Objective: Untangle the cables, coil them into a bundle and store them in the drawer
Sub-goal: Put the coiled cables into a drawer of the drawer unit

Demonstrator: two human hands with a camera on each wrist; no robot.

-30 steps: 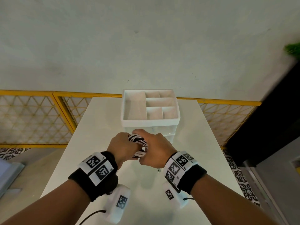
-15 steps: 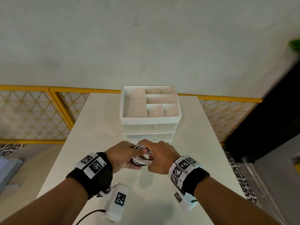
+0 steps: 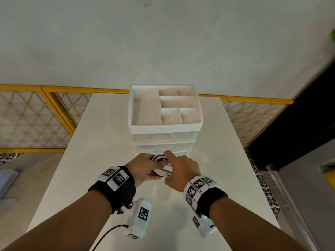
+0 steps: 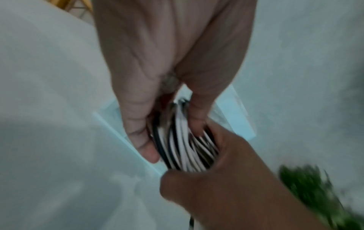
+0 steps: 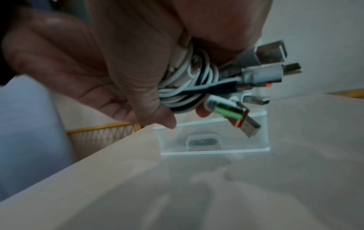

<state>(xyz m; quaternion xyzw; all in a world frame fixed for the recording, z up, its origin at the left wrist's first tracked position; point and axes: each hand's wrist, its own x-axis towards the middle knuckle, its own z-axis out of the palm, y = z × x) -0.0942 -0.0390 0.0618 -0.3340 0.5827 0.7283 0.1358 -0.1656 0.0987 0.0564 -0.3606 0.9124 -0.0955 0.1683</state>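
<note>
A coiled bundle of black and white cables [image 3: 161, 164] [image 4: 183, 140] hangs just above the white table, in front of the lowest drawer. My left hand [image 3: 145, 166] [image 4: 169, 137] grips the coil from the left, fingers and thumb curled round the strands. My right hand [image 3: 174, 164] [image 5: 157, 96] grips it from the right. In the right wrist view the bundle [image 5: 189, 87] shows several USB plugs [image 5: 242, 118] sticking out. The clear drawers [image 3: 164, 142] [image 5: 214, 137] under a white divided tray [image 3: 165, 126] look shut.
The drawer unit stands at the far middle of the white table [image 3: 87, 160], close to the wall. A yellow mesh fence [image 3: 36, 120] runs behind and on both sides. A green plant [image 3: 333, 36] shows at the right edge.
Both hands have carried the bundle down from in front of the upper drawers to just above the table. Their hold on it has not changed.
</note>
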